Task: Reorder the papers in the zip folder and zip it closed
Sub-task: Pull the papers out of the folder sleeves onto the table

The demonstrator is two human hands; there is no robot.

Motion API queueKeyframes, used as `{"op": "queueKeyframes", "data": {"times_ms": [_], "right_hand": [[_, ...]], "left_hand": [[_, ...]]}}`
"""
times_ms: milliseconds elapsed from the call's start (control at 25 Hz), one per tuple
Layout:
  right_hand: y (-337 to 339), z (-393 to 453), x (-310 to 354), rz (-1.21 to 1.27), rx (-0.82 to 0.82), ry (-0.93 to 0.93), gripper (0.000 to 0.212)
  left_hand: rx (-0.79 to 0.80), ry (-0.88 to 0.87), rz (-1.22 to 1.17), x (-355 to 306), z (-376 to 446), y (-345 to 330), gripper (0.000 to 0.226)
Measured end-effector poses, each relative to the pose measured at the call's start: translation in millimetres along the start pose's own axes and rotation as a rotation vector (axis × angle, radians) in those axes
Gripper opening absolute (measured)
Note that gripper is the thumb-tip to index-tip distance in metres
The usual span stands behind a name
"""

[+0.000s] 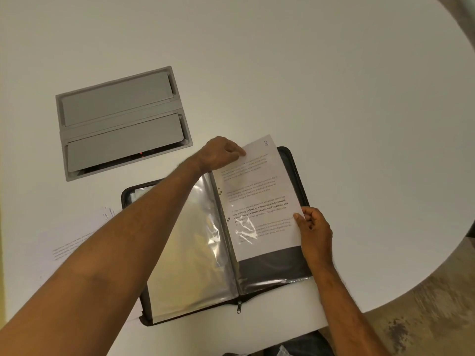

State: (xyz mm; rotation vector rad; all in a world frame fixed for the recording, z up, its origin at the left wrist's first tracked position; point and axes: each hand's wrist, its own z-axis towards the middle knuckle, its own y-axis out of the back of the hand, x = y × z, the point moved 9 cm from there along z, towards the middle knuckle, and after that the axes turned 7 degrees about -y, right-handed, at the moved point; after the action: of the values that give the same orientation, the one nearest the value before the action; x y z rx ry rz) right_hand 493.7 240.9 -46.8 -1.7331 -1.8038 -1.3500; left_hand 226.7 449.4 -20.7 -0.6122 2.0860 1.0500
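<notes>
Paper (259, 196) marked 8, half inside the open zip folder (293, 163) sleeve, is pinched between left hand (221, 152) above and right hand (314, 227) below, and uneven pushing could crumple it.

A white round table (308, 73) carries everything. An open black zip folder (293, 160) lies flat on it under both hands, its clear sleeves spread to either side of the spine. Beyond the left hand (221, 155), a grey rectangular hatch with two flaps (120, 119) is set flush into the tabletop. Under the left forearm, at the outer side of the folder, loose printed sheets (74, 240) lie on the table, one marked with a handwritten 9. The table's curved edge runs past the right hand (314, 232).
</notes>
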Motion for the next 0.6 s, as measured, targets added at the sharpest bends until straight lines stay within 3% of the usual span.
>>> {"op": "queueKeyframes", "data": {"times_ms": [200,600], "right_hand": [[0,4,-2,0.003,-0.016,-0.014,0.012],[-5,9,0,-0.062,-0.033,-0.003,0.016]], "left_hand": [[-0.159,-0.042,0.077,-6,14,40,0.011],[-0.399,-0.064,0.116,-37,16,102,0.018]]}}
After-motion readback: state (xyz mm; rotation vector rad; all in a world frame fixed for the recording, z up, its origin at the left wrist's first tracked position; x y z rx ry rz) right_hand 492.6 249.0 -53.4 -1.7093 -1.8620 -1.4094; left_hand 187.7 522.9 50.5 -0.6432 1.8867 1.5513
